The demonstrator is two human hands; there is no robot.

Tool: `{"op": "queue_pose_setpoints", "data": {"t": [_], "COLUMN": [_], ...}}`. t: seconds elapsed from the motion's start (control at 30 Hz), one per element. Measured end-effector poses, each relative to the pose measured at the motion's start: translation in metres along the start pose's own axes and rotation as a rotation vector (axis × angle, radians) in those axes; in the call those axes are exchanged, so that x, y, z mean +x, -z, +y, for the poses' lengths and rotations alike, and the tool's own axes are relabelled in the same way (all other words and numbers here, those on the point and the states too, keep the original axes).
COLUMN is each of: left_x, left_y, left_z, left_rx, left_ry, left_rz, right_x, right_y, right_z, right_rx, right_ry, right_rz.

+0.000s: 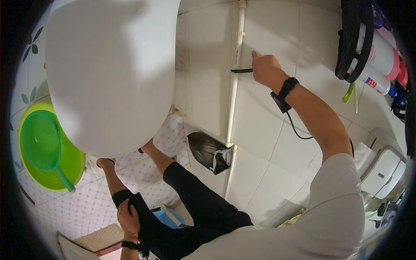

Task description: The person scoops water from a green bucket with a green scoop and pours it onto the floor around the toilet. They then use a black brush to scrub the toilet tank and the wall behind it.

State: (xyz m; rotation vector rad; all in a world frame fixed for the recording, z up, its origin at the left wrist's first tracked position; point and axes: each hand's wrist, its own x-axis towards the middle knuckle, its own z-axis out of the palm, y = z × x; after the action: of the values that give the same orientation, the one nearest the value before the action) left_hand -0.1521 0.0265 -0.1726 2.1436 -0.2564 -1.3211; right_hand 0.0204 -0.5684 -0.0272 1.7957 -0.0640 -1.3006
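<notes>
My right hand reaches out to the tiled wall, its fingers closed round a thin black-bristled brush with the index finger stretched out. The brush's far end lies across a white plastic pipe that runs along the wall. My fist hides the brush's handle. My left hand holds nothing and rests on the leg of my black shorts, near the knee. Before me is a large white rounded lid, apparently a toilet's, and my feet stand at its front edge.
A green dipper lies in a lime-green basin at left. A black plastic bag hangs by the pipe's lower bend. A black wall rack with several bottles juts out at right, above a white dispenser box.
</notes>
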Motion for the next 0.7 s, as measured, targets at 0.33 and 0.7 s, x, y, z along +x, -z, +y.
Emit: {"op": "queue_pose_setpoints", "data": {"t": [0.33, 0.7], "left_x": [-0.001, -0.001], "left_y": [-0.002, 0.003], "left_z": [-0.005, -0.006], "left_rx": [0.006, -0.009], "left_ry": [-0.010, 0.003], "left_rz": [0.017, 0.001], "right_x": [-0.006, -0.011], "right_y": [0.022, 0.008], "right_z": [-0.005, -0.023], "right_rx": [0.093, 0.138], "right_ry": [0.002, -0.011], "right_rz": [-0.103, -0.176]}}
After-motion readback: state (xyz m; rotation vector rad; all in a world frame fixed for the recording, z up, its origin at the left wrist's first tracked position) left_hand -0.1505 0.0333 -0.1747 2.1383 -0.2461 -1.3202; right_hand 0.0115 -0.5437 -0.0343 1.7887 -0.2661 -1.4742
